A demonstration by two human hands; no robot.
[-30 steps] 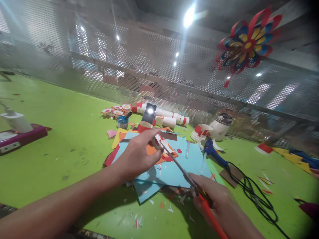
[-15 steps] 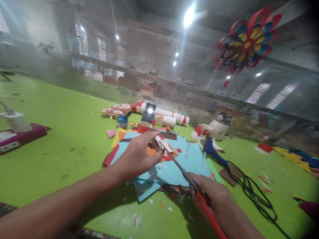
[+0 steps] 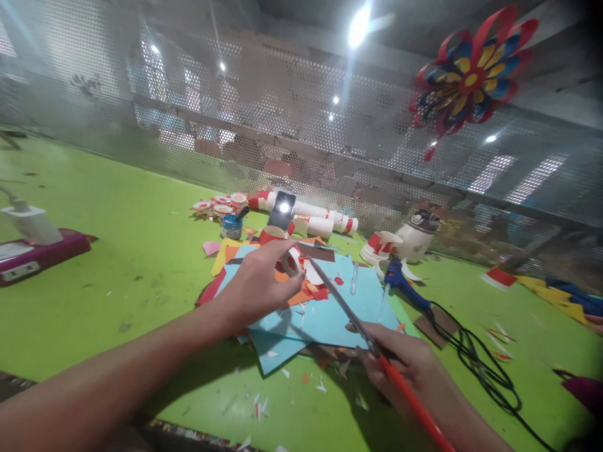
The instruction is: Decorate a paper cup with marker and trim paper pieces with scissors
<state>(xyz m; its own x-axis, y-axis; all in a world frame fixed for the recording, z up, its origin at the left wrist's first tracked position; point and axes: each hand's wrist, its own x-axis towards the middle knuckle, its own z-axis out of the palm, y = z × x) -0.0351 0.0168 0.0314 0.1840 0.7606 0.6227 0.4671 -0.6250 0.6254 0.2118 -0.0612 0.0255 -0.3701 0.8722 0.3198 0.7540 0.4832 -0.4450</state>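
While the left hand (image 3: 257, 285) pinches a small tape roll (image 3: 293, 262) over the blue paper sheets (image 3: 325, 314), the right hand (image 3: 400, 367) grips red-handled scissors (image 3: 351, 320), blades reaching up to the roll. Looks like the cutting step: snipping tape or paper at the roll. Next move needs blade tips lined up close to the left fingertips, so go carefully. Nearby: blue glue gun (image 3: 402, 285) with black cord (image 3: 480, 370) just right of the sheets, scraps littering the green table (image 3: 117, 251).
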